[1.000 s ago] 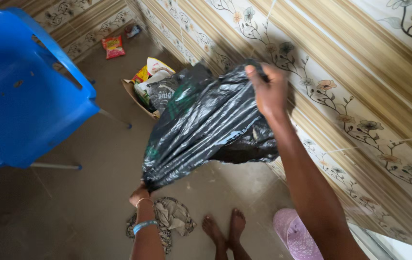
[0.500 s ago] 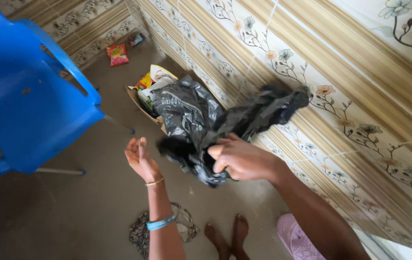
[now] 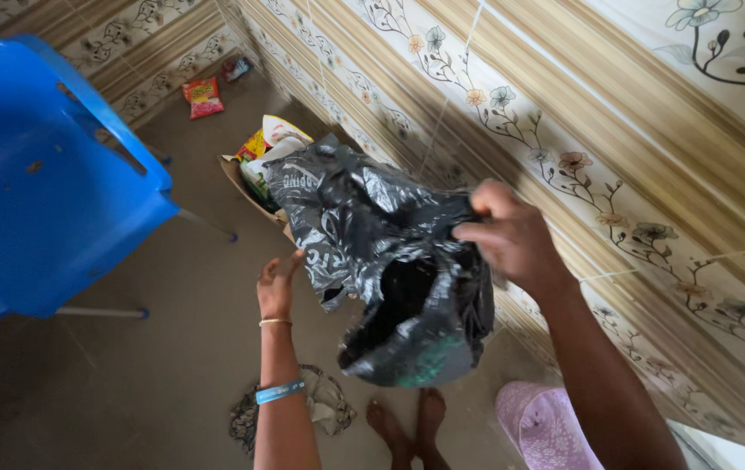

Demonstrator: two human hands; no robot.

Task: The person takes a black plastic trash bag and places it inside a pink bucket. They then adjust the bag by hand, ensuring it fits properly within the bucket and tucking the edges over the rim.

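1. Black plastic bag (image 3: pixel 398 270) hangs in the air in front of the tiled wall (image 3: pixel 616 113), its mouth gaping dark towards the camera, above the person's bare feet (image 3: pixel 407 426)
2. The right hand (image 3: pixel 512 239) is closed in a pinch on the bag's upper edge and carries its weight
3. The left hand (image 3: pixel 276 283) is open with fingers spread, holding nothing, just beside the bag's left side
4. Judged from this, the bag is lifted and partly opened; only 1 hand has an edge, so spreading the mouth fully looks not yet done
5. A cardboard box (image 3: pixel 246 178) on the floor behind the bag holds yellow, red and white packets
6. A red snack packet (image 3: pixel 203 96) lies flat by the far wall, a blue plastic chair (image 3: pixel 50 183) stands to the left, and a rag (image 3: pixel 324 405) lies near the feet
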